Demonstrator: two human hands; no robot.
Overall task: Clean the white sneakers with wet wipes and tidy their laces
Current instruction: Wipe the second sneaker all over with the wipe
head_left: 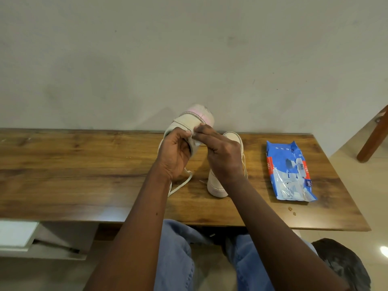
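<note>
My left hand grips a white sneaker and holds it raised above the wooden table, its pink-tinged sole turned toward the wall. My right hand pinches a small white wet wipe against the side of this shoe. One loose lace trails from the held shoe down to the tabletop. The second white sneaker stands on the table under my right wrist, partly hidden by it.
A blue and red wet wipe pack lies flat on the table's right part. The wall runs directly behind the table. A wooden chair leg stands at the far right. My knees in blue jeans sit under the front edge.
</note>
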